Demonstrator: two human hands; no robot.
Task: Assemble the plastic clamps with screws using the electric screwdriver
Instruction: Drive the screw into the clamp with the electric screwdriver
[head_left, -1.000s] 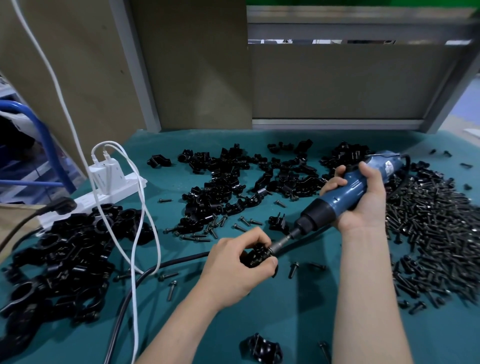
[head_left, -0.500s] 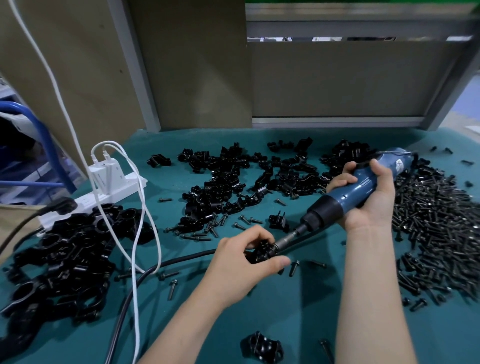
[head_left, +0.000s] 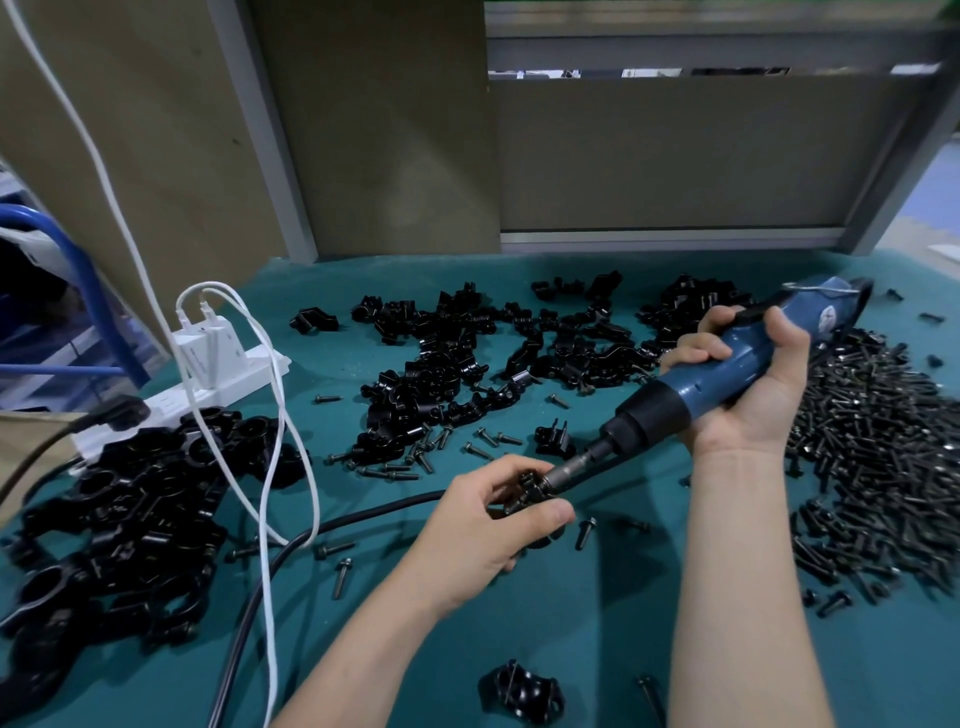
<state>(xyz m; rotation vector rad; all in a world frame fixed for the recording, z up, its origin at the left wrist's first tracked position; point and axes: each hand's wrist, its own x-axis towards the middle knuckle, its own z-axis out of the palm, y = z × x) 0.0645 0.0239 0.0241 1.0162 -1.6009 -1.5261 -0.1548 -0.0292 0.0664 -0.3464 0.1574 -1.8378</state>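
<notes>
1. My left hand (head_left: 493, 525) is pinching the clamp (head_left: 525, 492), left of the screw pile (head_left: 883, 447).
2. My right hand (head_left: 753, 395) is gripping the electric screwdriver (head_left: 696, 387) against it.
3. I'm likely risking the bit (head_left: 571, 470) slipping if it tilts.

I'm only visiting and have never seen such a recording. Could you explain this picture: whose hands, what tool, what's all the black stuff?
No robot here: a person works, and the camera sits on their head, looking down. The left hand pinches a small black clamp; the right hand grips a blue electric screwdriver, its tip at that clamp. On the green table lie loose clamp pieces in the middle, a heap of screws at right, another clamp pile at left, and a white power strip.
</notes>
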